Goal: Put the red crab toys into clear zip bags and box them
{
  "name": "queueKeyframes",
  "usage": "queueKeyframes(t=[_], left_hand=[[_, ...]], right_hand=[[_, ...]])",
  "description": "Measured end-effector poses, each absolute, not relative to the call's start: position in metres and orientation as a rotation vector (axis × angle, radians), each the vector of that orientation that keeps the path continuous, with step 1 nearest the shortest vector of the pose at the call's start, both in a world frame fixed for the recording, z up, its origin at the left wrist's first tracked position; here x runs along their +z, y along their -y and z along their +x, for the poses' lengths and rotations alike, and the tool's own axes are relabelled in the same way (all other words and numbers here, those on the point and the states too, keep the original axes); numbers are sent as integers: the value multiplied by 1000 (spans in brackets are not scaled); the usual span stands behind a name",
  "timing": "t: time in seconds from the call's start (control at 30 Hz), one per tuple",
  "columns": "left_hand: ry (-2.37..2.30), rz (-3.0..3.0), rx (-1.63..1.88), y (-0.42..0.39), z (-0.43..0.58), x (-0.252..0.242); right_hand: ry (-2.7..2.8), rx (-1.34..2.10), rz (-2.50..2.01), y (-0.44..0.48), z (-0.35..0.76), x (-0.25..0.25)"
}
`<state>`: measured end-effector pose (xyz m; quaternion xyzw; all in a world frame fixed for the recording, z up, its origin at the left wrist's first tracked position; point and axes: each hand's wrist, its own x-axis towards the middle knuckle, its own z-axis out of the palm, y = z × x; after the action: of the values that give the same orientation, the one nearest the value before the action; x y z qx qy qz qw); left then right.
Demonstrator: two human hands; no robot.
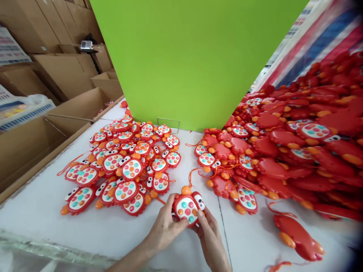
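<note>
Holding a rounded red plastic toy (185, 211), white-faced with teal, pink and orange domes, low in the middle of the view, over the near part of the white bench (48, 215). Closed on its left side with the left grip (164, 226) and on its right side, below the bulging black-and-white eyes (199, 201), with the right grip (210, 234). Cannot see the fingertips tucked beneath, nor the full forearms, cut off at the bottom. Can follow a thin orange cord (190, 175) upward from the toy, then lose it near other cords.

At left, piled mostly face up in a loose heap of matching red toys (132, 168), with many half covered by neighbours. At right, stacked mostly back up in a larger red heap (269, 166) — blurred and darkened toward the edge. Lying apart at lower right, in a single face-down red toy (297, 234), with domes hidden. Behind, blocked by a tall flat green panel (181, 64). Cannot identify a small silver device (86, 45) at upper left.
</note>
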<state>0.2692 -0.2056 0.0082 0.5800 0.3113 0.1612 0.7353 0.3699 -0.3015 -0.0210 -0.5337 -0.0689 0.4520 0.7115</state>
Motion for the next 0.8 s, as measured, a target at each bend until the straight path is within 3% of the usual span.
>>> queueKeyframes(t=[0.4,0.8], left_hand=[[-631,886,292,195,262,0],[-710,918,210,187,262,-6]], right_hand=[[397,958,-1506,294,377,-11],[549,906,-1663,291,386,-2]])
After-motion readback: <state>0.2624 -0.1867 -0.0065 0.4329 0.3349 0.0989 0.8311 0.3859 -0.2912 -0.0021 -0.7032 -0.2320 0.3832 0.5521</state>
